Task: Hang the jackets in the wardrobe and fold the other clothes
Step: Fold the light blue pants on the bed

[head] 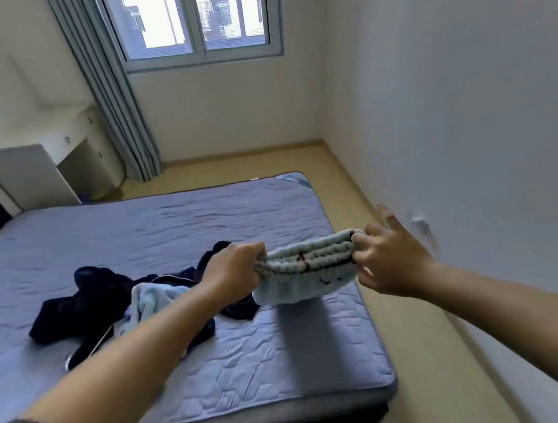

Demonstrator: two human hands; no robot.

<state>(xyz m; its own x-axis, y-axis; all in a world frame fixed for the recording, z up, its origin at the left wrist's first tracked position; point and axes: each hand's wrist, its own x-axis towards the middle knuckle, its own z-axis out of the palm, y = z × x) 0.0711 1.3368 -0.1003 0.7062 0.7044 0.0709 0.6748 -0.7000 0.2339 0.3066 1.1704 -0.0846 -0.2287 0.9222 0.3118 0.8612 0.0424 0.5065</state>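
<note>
A person's left grip (239, 270), a bare hand, is curled tightly around one end of a bunched pale blue garment (310, 259). The right grip (393, 261) pinches the other end with a few fingertips, its remaining fingers fanned out. The garment stretches between the two grips, held in the air above the blue quilted bed (286, 358), and below and left of the left grip a heap of dark clothes (84, 300) with another pale blue piece (152, 300) lies on the bed.
</note>
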